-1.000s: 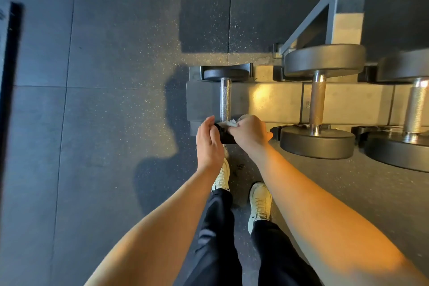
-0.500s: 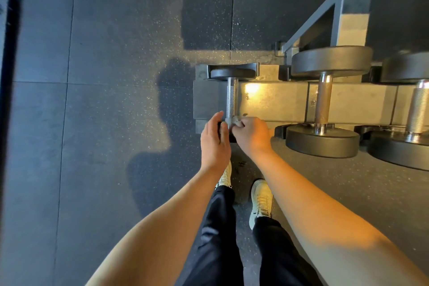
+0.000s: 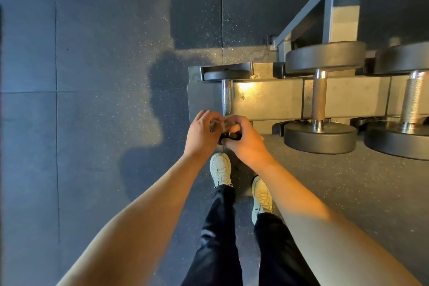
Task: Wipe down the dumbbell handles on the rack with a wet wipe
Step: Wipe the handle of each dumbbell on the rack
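Observation:
A small dumbbell lies at the left end of the grey rack (image 3: pixel 274 100), its chrome handle (image 3: pixel 227 96) running away from me and its far black head (image 3: pixel 226 74) in a cradle. Both hands meet over the near end of that handle. My left hand (image 3: pixel 202 132) and my right hand (image 3: pixel 243 140) have curled fingers that pinch a crumpled whitish wet wipe (image 3: pixel 220 123) between them. The near head (image 3: pixel 229 136) of the small dumbbell is mostly hidden under my hands.
Two bigger dumbbells sit to the right on the rack, one with handle (image 3: pixel 319 97) and another with handle (image 3: pixel 413 97) at the frame's edge. A slanted rack upright (image 3: pixel 325 0) rises behind. Dark rubber floor tiles (image 3: pixel 92 123) spread left; my white shoes (image 3: pixel 220 168) stand below the hands.
My left hand has closed in from beside the dumbbell's near end to join the right hand on the wipe. The wipe has come slightly back toward me along the handle.

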A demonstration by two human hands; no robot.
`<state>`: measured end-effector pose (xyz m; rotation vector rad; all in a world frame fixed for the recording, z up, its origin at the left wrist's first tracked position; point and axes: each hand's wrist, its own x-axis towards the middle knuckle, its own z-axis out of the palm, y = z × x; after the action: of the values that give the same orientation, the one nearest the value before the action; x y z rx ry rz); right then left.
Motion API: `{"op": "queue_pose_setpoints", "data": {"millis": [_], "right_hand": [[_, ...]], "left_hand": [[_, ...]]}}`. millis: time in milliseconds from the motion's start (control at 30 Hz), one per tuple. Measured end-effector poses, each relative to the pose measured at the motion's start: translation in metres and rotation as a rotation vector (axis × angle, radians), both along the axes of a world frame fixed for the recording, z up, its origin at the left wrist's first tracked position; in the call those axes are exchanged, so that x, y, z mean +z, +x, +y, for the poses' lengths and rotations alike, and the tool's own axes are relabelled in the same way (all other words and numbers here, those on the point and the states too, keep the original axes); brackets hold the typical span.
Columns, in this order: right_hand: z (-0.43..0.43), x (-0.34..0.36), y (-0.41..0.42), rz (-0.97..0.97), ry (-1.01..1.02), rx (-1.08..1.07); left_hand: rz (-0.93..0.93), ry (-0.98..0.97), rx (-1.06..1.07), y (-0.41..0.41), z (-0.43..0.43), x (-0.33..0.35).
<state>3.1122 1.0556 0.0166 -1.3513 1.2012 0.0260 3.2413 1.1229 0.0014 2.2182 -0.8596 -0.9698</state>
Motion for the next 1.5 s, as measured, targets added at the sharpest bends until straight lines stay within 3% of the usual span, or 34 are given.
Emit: {"op": "queue_pose_setpoints", "data": {"millis": [100,167,233,400,667,833,1033,1300,1500], "right_hand": [[0.005,-0.006,0.0,0.002,0.019,-0.23],[0.011,-0.013,0.006,0.004,0.049,-0.323],[0.016,-0.02,0.012,0.036,0.04,-0.336],[0.018,-0.029,0.017,0.053,0.062,-0.403],[0.015,-0.03,0.016,0.021,0.171,-0.472],[0.007,-0.03,0.011,0.002,0.256,-0.542],[0.001,-0.022,0.006,-0.101,0.349,-0.611],[0.009,-0.02,0.013,-0.031,0.285,-0.546],[0.008,-0.012,0.019,0.014,0.305,-0.502]], "left_hand": [[-0.019,0.119,0.064,0.006,-0.011,-0.01],[0.071,0.254,-0.051,0.004,-0.022,-0.014],[0.15,0.365,-0.178,0.001,-0.034,-0.014],[0.149,0.463,-0.33,0.01,-0.045,-0.012],[0.176,0.316,-0.042,0.01,-0.023,0.009],[0.18,0.284,-0.068,0.011,-0.019,0.018],[0.215,0.255,-0.245,-0.018,-0.032,0.02],[0.173,0.014,-0.197,-0.023,0.004,0.018],[0.027,0.045,-0.16,-0.015,0.01,0.009]]}}
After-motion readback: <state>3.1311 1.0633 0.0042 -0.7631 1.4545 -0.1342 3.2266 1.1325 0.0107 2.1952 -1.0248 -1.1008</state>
